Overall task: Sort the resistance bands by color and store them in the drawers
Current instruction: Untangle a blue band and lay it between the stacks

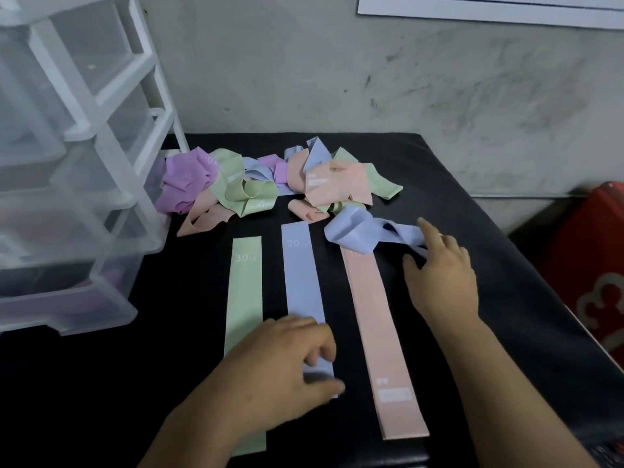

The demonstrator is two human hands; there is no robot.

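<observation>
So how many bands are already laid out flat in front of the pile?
3, side by side: green band leftmost, blue band in the middle under the left hand, pink band rightmost. More may lie hidden in the tangled pile.

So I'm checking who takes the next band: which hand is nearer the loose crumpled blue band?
Right. The right hand touches the crumpled blue band at its right end; the left hand is nearer the person, on the flat blue band.

Left hand (290, 359) pinching near end of flat blue band (304, 285) | right hand (439, 275) touching crumpled blue band (364, 233) | tangled pile (256, 180) far.
</observation>
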